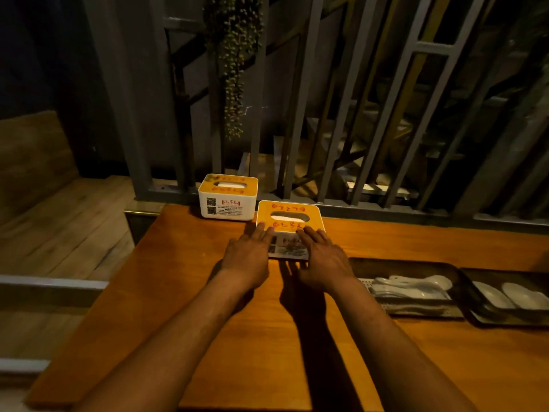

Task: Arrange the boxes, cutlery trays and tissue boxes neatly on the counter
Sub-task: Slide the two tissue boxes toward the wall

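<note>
Two white tissue boxes with orange lids stand at the back of the wooden counter [208,307]. One tissue box [227,196] sits at the far left corner against the railing. The nearer tissue box [289,217] stands just right of it, a little closer to me. My left hand [248,254] lies with straight fingers against the nearer box's front left. My right hand [322,257] does the same on its front right, fingertips reaching the lid's edge. To the right lie two dark cutlery trays: one tray [371,266] with white spoons, another tray [475,275] with white dishes.
A grey metal railing [297,144] runs along the counter's back edge, with a hanging plant [234,69] above the left box. The counter's left edge drops to a wooden floor [74,233]. The trays reach the frame's right edge.
</note>
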The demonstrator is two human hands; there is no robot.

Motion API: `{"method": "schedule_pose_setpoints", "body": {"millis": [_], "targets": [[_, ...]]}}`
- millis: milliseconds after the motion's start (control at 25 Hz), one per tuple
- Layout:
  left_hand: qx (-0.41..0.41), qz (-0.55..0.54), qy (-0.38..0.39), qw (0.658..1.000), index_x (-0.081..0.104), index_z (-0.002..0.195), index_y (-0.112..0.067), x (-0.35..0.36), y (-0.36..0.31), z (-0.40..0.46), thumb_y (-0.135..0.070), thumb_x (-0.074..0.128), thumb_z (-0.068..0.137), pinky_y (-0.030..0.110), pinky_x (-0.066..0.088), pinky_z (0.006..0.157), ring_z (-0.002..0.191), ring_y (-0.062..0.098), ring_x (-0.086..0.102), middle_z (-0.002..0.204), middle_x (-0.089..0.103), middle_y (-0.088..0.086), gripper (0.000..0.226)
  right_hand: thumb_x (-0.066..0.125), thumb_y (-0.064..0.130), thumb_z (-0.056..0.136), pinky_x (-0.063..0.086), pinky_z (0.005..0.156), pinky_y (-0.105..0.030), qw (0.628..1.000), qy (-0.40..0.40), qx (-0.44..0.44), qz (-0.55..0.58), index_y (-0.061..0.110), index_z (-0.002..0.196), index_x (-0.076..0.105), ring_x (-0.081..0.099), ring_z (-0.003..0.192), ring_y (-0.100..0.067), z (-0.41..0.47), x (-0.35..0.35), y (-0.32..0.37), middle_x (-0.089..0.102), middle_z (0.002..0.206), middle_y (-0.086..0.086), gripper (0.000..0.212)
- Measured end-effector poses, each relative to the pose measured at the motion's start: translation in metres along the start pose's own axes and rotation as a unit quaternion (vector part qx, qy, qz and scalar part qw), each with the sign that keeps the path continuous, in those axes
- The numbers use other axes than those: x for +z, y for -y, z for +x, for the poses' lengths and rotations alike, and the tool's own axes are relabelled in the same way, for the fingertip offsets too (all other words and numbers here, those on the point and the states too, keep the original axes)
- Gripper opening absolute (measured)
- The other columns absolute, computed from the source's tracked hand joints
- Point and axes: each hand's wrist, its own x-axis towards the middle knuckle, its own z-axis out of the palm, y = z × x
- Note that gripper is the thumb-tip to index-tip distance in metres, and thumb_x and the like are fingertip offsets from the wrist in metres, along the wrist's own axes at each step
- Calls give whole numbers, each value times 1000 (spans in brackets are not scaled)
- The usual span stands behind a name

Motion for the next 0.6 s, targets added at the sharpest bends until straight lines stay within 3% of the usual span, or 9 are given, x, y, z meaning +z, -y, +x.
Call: {"method": "schedule_pose_setpoints", "body": {"millis": [120,320,600], "targets": [[-11,10,4,1000,7,155,-26,-5,3,45,-12,56,89,49,34,111,141,30,29,164,7,3,84,64,48,84,23,118,-53,1000,-5,6,17,33,155,10,1,151,-24,49,2,-7,6,165,5,90],[-44,61,20,997,1,155,-23,1,6,114,-12,58,87,55,33,107,133,36,40,164,2,5,89,62,49,85,25,118,-52,999,-28,0,36,29,155,11,-2,151,-24,120,11,-20,6,165,4,89],[-73,69,-12,995,-5,155,-23,27,15,140,-8,58,86,57,34,107,129,35,44,164,-4,6,95,61,49,87,26,114,-54,997,-54,-14,47,29,155,4,-10,151,-25,148,32,-23,0,165,4,92]]}}
